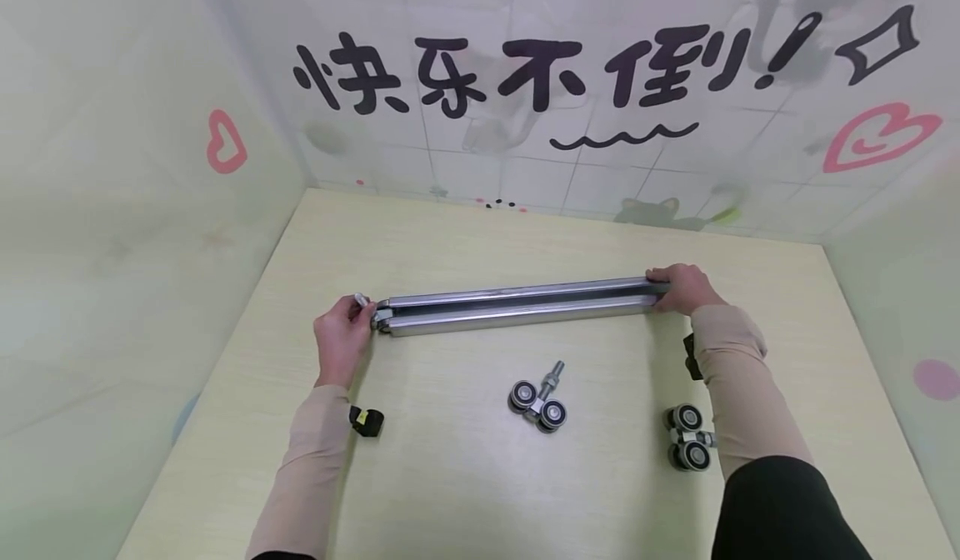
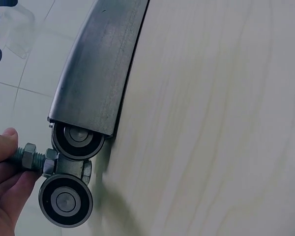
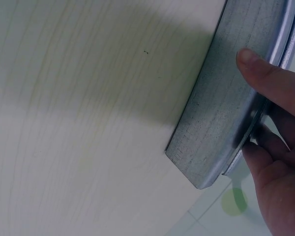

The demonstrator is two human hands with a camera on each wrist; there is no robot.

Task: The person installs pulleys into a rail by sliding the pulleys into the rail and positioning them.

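Note:
A long metal channel rail [image 1: 517, 317] lies across the table, its open slot facing up. At its left end, my left hand [image 1: 341, 339] pinches the threaded bolt [image 2: 38, 158] of a roller trolley. In the left wrist view, one wheel of this roller trolley [image 2: 66, 201] sits outside the rail, while the other wheel is partly inside the rail's end. My right hand [image 1: 684, 289] grips the rail's right end. The right wrist view has the thumb on the rail's side wall [image 3: 221, 103] and the other fingers around the slotted side.
Below the rail, a second roller trolley [image 1: 551, 414] lies on the table with its bolt pointing up and right. Another roller trolley [image 1: 688, 439] lies beside my right forearm, which partly covers its bolt. A printed wall covering [image 1: 487, 168] stands behind the table [image 1: 450, 477].

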